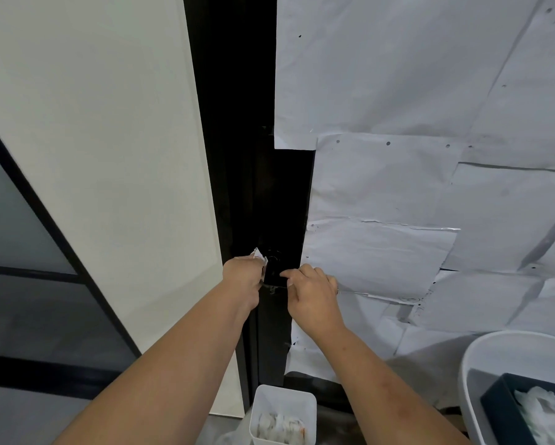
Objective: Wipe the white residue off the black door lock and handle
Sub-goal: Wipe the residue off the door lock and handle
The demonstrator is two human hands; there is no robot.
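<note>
At the centre of the frame, slightly low, the black door lock point(274, 271) sits on the dark door edge. The left hand point(242, 279) is closed around a white wipe point(259, 254), pressing it to the lock's left side. The right hand point(313, 292) pinches the lock's right edge with fingertips. A white bin point(282, 412) stands below.

Both arms extended; left hand point(244, 275) fisted, right hand point(314, 292) pinching.
</note>
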